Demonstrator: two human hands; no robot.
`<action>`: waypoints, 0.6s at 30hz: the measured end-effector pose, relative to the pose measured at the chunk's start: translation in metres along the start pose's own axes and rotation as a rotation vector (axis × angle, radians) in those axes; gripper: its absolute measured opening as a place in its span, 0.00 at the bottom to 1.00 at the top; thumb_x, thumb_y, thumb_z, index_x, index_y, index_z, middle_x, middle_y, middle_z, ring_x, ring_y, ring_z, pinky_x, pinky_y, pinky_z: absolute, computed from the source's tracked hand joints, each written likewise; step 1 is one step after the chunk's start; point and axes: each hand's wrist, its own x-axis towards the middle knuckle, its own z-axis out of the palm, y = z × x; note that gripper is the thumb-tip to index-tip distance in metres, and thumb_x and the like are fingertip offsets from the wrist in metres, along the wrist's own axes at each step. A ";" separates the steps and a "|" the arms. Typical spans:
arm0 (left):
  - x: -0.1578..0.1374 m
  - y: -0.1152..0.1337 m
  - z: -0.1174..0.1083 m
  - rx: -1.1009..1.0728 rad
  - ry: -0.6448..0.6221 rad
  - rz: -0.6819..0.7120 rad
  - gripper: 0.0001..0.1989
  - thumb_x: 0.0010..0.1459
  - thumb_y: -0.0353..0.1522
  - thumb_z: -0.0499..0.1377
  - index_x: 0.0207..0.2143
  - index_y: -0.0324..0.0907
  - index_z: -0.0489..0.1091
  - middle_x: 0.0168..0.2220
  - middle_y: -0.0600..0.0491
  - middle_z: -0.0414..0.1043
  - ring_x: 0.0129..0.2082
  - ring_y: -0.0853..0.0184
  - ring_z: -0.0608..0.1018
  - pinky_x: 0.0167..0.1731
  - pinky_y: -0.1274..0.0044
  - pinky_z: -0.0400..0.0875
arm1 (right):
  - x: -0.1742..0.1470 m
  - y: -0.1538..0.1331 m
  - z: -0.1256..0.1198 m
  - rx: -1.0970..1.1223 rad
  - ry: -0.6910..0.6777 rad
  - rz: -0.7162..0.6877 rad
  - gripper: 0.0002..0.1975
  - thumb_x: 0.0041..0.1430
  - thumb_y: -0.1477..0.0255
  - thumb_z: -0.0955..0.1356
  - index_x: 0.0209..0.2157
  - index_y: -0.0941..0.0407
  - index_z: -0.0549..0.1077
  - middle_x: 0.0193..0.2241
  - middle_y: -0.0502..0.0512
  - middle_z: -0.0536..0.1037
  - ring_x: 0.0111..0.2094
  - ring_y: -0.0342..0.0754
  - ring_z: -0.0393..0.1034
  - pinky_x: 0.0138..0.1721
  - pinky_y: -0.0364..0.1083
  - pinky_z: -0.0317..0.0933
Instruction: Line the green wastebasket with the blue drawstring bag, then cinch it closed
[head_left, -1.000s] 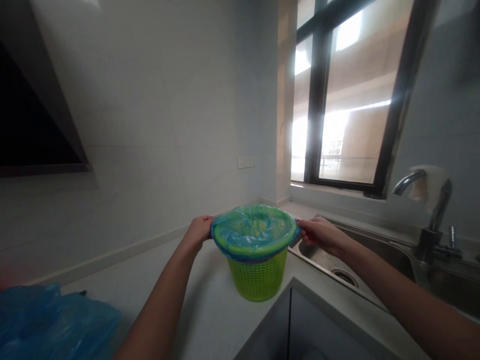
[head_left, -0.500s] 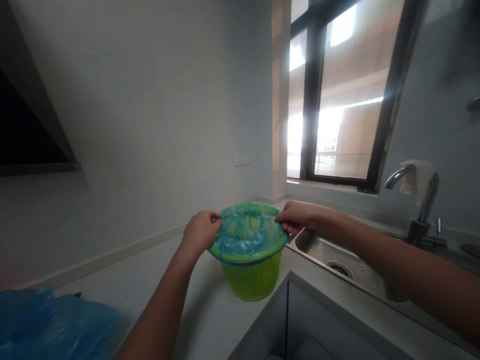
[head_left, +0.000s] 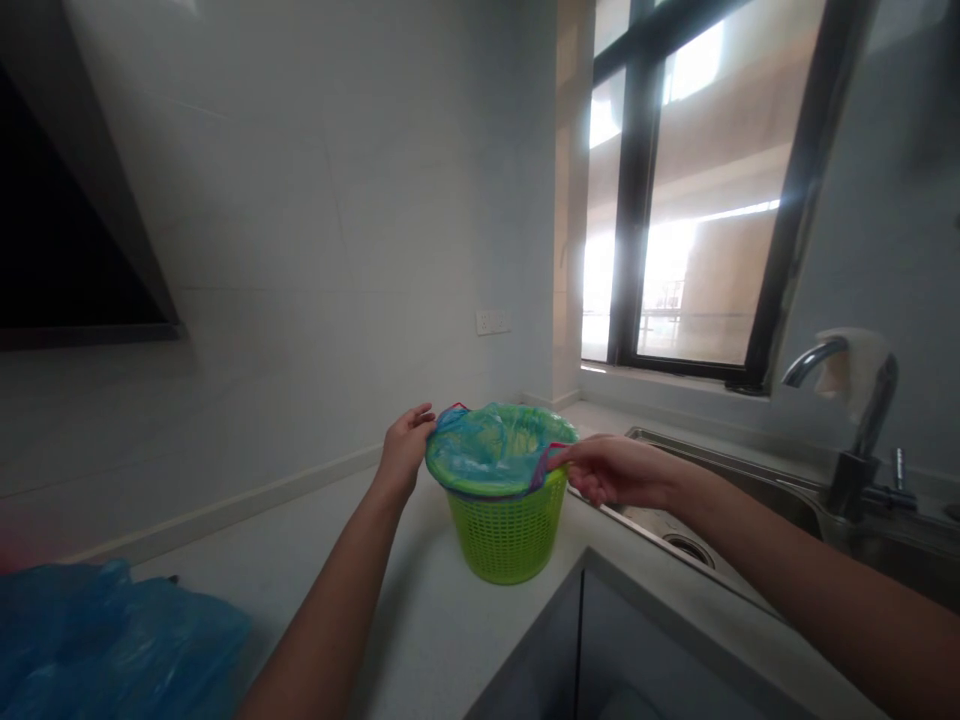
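Note:
A bright green plastic basket (head_left: pixel 510 545) stands upright on the counter. A thin, translucent blue-green plastic bag (head_left: pixel 487 455) lines it and is folded over its rim. Red edging or a drawstring shows on the bag at the back left and on the right. My left hand (head_left: pixel 405 445) rests against the left side of the lined rim, its visible fingers slightly apart; the thumb is hard to make out. On the right, my right hand (head_left: pixel 611 470) pinches the bag's red and purple edge just outside the rim.
A crumpled blue plastic bag (head_left: pixel 120 635) lies on the counter (head_left: pixel 300 545) at lower left. To the right are a steel sink (head_left: pixel 720 460) and a faucet (head_left: pixel 855 430) with a cloth over it. A grey cabinet opening (head_left: pixel 637 640) lies below the counter edge.
The red edging now shows at two places on the bag's rim. My left fingers have loosened from their pinch, and the right hand now pulls the bag's edge outward. The view has shifted slightly.

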 end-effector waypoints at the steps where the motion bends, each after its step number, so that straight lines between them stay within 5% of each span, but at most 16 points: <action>1: 0.000 0.001 -0.002 0.009 -0.010 -0.040 0.25 0.37 0.31 0.64 0.42 0.39 0.73 0.37 0.49 0.75 0.37 0.65 0.77 0.39 0.76 0.70 | -0.001 0.002 -0.006 -0.077 0.033 -0.043 0.06 0.62 0.75 0.68 0.38 0.63 0.76 0.18 0.50 0.75 0.15 0.38 0.66 0.17 0.36 0.61; 5: -0.003 0.013 -0.022 0.196 -0.078 -0.275 0.18 0.37 0.31 0.61 0.36 0.38 0.72 0.32 0.46 0.76 0.33 0.61 0.78 0.33 0.73 0.72 | 0.015 0.007 -0.039 -0.048 0.433 -0.353 0.07 0.63 0.74 0.64 0.31 0.59 0.71 0.14 0.45 0.66 0.13 0.36 0.57 0.14 0.36 0.50; 8: -0.008 0.025 -0.043 0.404 -0.318 -0.445 0.13 0.39 0.36 0.63 0.28 0.37 0.74 0.31 0.42 0.77 0.30 0.58 0.77 0.26 0.73 0.68 | 0.040 0.013 -0.062 0.129 0.553 -0.192 0.07 0.65 0.75 0.62 0.32 0.58 0.67 0.17 0.45 0.66 0.15 0.37 0.58 0.16 0.36 0.51; 12: -0.015 0.032 -0.053 0.531 -0.641 -0.504 0.16 0.45 0.43 0.62 0.30 0.40 0.76 0.35 0.46 0.76 0.32 0.63 0.76 0.25 0.78 0.63 | 0.063 0.023 -0.073 0.201 0.332 0.065 0.12 0.68 0.72 0.61 0.29 0.59 0.67 0.19 0.51 0.70 0.18 0.41 0.64 0.19 0.39 0.57; 15: -0.016 0.030 -0.047 0.533 -0.645 -0.441 0.15 0.43 0.42 0.63 0.31 0.41 0.75 0.36 0.49 0.76 0.32 0.65 0.74 0.26 0.79 0.62 | 0.069 0.029 -0.073 0.334 0.125 0.159 0.15 0.69 0.72 0.61 0.26 0.57 0.64 0.18 0.50 0.70 0.18 0.40 0.64 0.19 0.37 0.56; 18: -0.017 0.029 -0.040 0.557 -0.571 -0.392 0.15 0.43 0.41 0.62 0.30 0.41 0.74 0.34 0.50 0.75 0.31 0.66 0.74 0.28 0.78 0.64 | 0.072 0.031 -0.072 0.374 0.102 0.188 0.16 0.70 0.72 0.62 0.25 0.57 0.63 0.16 0.47 0.68 0.17 0.38 0.63 0.20 0.35 0.55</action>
